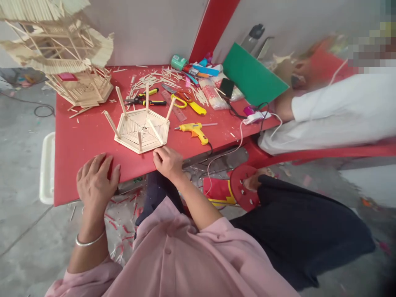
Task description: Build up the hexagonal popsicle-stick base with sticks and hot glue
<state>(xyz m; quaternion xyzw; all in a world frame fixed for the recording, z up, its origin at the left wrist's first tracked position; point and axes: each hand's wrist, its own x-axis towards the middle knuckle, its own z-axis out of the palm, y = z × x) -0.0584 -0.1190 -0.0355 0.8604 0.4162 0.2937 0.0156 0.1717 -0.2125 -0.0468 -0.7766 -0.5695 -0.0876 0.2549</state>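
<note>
On the red table a hexagonal frame of thin wooden sticks (130, 134) lies flat, with several posts standing up from its corners. One stick (156, 131) slants across its right part. My left hand (95, 177) rests on the table's front edge, left of the frame, fingers stretched and holding nothing. My right hand (169, 163) is closed at the frame's near right corner, by the table edge; whatever its curled fingers may hold is hidden. A yellow glue gun (194, 130) with a glue stick in its back lies to the right of the frame.
A tiered wooden-stick pagoda (74, 62) stands at the back left. Behind the frame are yellow-black pliers (148, 102), orange-handled scissors (182, 98), a ruler (175, 107) and loose sticks (154, 80). A green board (253, 76) leans near a seated person (334, 107). A white cable (241, 138) hangs down.
</note>
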